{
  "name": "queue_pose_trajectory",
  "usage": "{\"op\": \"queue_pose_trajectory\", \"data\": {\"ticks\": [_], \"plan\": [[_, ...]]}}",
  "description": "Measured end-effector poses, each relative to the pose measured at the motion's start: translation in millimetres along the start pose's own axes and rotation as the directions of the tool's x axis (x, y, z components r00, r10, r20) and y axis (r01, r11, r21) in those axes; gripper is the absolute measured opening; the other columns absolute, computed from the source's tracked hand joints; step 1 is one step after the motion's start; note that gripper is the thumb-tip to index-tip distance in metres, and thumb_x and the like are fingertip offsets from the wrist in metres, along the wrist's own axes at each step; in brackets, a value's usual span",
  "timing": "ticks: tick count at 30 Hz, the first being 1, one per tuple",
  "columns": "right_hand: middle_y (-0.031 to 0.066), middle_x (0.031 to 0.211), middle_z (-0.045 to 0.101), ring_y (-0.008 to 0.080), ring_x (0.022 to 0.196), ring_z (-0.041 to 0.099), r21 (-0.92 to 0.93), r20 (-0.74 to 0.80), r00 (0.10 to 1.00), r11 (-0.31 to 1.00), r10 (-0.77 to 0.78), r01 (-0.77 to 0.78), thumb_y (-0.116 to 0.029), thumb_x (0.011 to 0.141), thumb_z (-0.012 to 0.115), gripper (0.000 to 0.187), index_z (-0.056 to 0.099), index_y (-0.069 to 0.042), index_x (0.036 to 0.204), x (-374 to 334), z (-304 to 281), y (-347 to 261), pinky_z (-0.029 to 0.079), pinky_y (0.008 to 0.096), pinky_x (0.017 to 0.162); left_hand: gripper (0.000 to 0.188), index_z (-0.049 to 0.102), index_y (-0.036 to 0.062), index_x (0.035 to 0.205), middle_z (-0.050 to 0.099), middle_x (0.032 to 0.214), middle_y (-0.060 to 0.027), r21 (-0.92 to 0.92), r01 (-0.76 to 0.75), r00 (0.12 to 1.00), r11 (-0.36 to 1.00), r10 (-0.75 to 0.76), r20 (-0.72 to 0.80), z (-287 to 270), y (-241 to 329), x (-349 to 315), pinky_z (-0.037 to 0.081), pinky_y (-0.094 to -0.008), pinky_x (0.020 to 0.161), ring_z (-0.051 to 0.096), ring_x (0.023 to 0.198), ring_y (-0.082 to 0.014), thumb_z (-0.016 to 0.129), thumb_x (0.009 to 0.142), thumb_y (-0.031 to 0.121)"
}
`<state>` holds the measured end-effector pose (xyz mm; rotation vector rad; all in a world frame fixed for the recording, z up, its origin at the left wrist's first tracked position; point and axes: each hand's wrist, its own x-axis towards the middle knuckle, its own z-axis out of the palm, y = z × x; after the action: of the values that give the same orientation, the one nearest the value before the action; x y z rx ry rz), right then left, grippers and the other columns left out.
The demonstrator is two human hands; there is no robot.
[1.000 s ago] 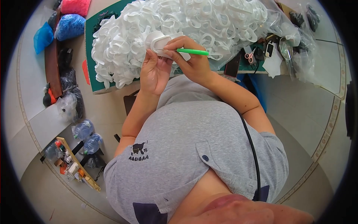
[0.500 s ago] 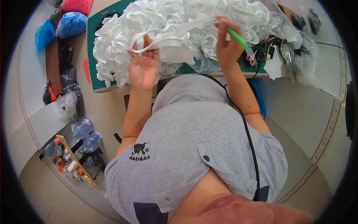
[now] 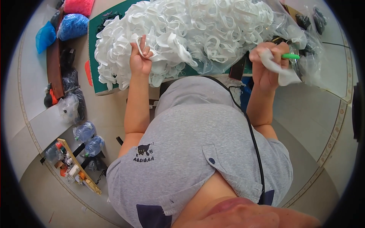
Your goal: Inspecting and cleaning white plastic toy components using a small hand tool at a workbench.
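Observation:
A big heap of white plastic bands (image 3: 197,34) covers the green cutting mat (image 3: 93,49) on the table in front of me. My left hand (image 3: 140,59) reaches into the near left side of the heap and grips one white band (image 3: 141,45) there. My right hand (image 3: 268,64) is off to the right, beside the table's edge, closed on a green tool (image 3: 291,56) together with a white piece (image 3: 283,76) that hangs from the fingers.
Clear plastic bags (image 3: 304,41) lie at the table's right end. Blue and pink filled bags (image 3: 72,24) sit at the far left. On the floor to my left are dark bags, clear bags (image 3: 85,133) and a wooden tray of small items (image 3: 74,169). A black cable (image 3: 254,140) runs down my shirt.
My right hand has swung away from the heap to the right, carrying the green tool and a white piece. My left hand has moved up into the heap and taken hold of another band.

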<state>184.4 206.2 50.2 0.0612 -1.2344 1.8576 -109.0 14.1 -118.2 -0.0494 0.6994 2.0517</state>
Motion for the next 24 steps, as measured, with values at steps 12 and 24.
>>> {"op": "queue_pose_trajectory", "data": {"ticks": [12,24], "plan": [[0.0087,0.088,0.064,0.0265,0.084,0.063,-0.614,0.620,0.633,0.789,0.463,0.025,-0.003,0.081,0.064,0.012,0.065,-0.005,0.093,-22,64,112,0.050,0.0335,0.074,0.026,0.052,-0.0012,0.116,0.061,0.110,-0.0136,0.071,0.324,0.941,0.943,-0.313,-0.133,91,13,-43,0.043,-0.0398,0.098,0.057,0.103,-0.0201,0.053,0.094,0.013],[0.0087,0.094,0.064,0.0235,0.081,0.064,-0.721,0.484,0.873,0.594,0.063,0.358,-0.010,0.074,0.074,0.024,0.066,-0.006,0.096,26,32,111,0.051,0.0305,0.070,0.032,0.041,-0.0057,0.126,0.055,0.108,-0.0151,-0.195,0.598,0.800,0.778,-0.596,0.075,74,9,-64,0.057,-0.0214,0.070,0.061,0.084,-0.0142,0.045,0.097,0.008]]}}
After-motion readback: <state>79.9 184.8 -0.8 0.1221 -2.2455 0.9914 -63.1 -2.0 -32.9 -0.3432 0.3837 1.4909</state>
